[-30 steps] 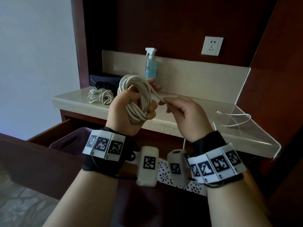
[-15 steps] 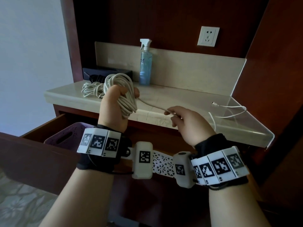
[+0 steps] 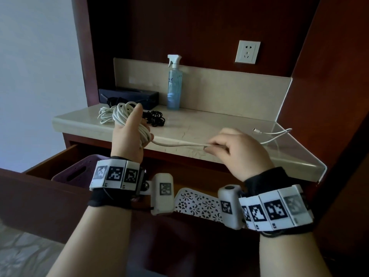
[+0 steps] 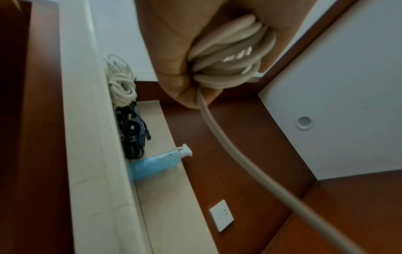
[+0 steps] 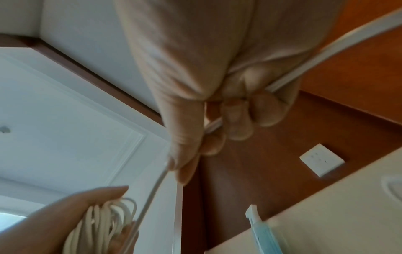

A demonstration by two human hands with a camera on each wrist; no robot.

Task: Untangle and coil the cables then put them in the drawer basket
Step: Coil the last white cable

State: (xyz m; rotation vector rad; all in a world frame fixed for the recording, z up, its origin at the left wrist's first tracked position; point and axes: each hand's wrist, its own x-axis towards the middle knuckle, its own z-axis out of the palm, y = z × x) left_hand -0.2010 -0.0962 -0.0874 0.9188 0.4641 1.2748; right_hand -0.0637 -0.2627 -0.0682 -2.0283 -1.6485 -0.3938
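My left hand (image 3: 131,132) grips a coil of white cable (image 3: 121,114) above the counter's front edge; the loops (image 4: 230,56) sit bunched in its curled fingers. A straight run of that cable (image 3: 179,144) stretches right to my right hand (image 3: 227,145), which pinches it between thumb and fingers (image 5: 215,130). The free end (image 3: 279,134) trails over the counter's right corner, its plug (image 3: 257,130) lying there. A second white bundle (image 3: 104,115) and a black cable bundle (image 3: 156,118) lie on the counter. The purple drawer basket (image 3: 79,172) sits in the open drawer below.
A blue spray bottle (image 3: 174,84) and a dark box (image 3: 129,96) stand at the back of the beige counter (image 3: 209,124). A wall socket (image 3: 247,51) is above. The open drawer front (image 3: 30,196) juts out at lower left. A white patterned piece (image 3: 197,203) lies beneath my wrists.
Both hands have moved apart: the left carried the coil left and lower, the right slid right along the cable, so the run between them is longer and nearly level.
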